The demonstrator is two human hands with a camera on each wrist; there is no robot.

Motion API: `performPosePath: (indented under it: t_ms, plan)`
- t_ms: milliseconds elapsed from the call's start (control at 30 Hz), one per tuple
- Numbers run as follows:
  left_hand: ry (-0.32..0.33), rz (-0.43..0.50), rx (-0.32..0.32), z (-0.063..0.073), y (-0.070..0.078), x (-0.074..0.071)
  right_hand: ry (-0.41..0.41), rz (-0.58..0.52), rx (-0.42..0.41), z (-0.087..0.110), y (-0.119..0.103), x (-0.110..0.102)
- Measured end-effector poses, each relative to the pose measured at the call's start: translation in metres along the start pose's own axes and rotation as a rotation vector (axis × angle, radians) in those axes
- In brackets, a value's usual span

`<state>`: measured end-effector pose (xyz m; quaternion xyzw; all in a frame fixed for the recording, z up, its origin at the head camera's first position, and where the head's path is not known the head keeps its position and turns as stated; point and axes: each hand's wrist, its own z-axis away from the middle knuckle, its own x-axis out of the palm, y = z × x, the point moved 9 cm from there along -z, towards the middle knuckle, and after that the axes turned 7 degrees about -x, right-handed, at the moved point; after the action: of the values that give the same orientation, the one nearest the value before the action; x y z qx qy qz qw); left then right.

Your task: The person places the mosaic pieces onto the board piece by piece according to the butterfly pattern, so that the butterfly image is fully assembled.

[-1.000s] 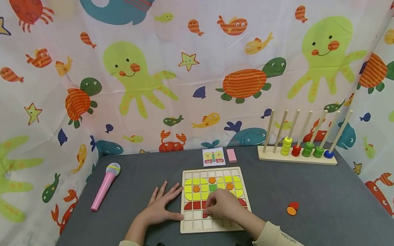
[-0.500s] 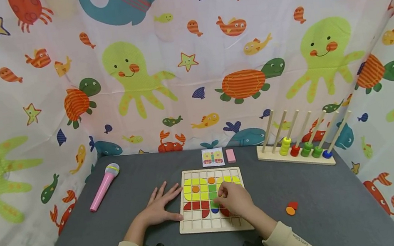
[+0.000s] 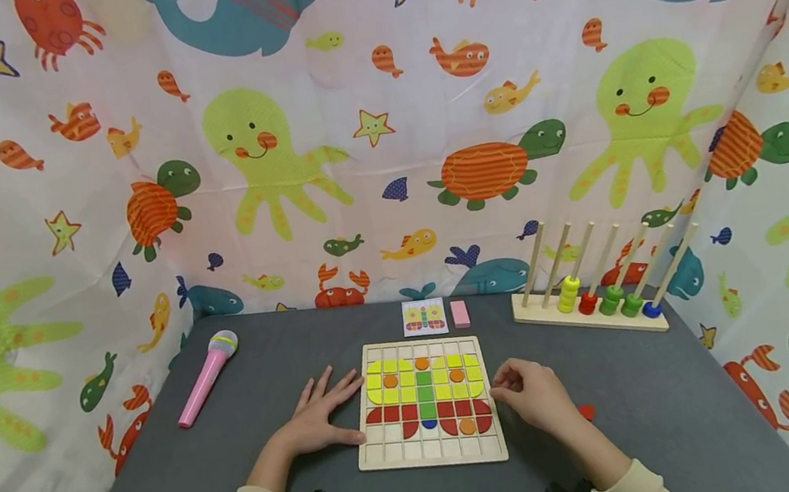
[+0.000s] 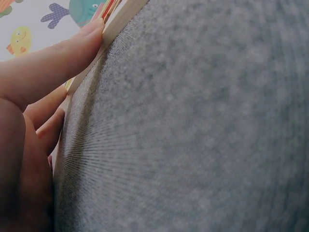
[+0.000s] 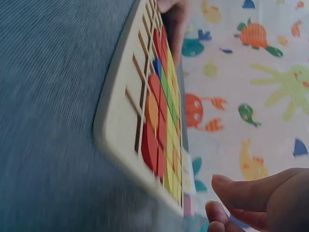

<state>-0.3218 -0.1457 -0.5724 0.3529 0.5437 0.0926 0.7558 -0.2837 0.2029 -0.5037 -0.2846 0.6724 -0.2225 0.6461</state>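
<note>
A wooden grid board [image 3: 449, 447] lies on the table, with yellow, red and green pieces, several orange discs and a blue piece [image 3: 430, 423] set in it. At its left edge my left hand [image 3: 314, 425] rests with spread fingers; the thumb [image 4: 72, 55] touches the rim. My right hand [image 3: 535, 396] is just off the board's right side, fingers loosely bent and holding nothing; in the right wrist view a gap shows between thumb [image 5: 224, 183] and fingers. An orange disc [image 3: 468, 426] sits among the lower right red pieces. A loose red piece [image 3: 587, 412] shows beside my right forearm.
Behind the board lie a picture card [image 3: 424, 317] and a pink block [image 3: 460, 314]. A peg stand [image 3: 593, 314] with coloured rings is at the back right, a pink toy microphone [image 3: 207, 381] at the left. A sea-animal curtain [image 3: 383, 163] encloses the table.
My right hand has moved from over the board to its right side, uncovering the lower right pieces; its forearm now covers the loose orange disc's spot. My left hand stays put.
</note>
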Motion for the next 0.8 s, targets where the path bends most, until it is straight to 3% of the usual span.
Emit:
performPosePath:
  t_ms: [300,567,800]
  plan:
    - [-0.009,0.019,-0.009,0.003,-0.001,0.000,0.009,0.035,0.009,0.014,0.038,-0.038]
    - [-0.016,0.005,-0.021,0.000,-0.002,0.000,-0.148,0.038,0.040,0.025,0.085,-0.060]
    - [-0.027,-0.011,-0.027,-0.001,-0.002,0.001,-0.293,0.054,0.037,0.036,0.114,-0.059]
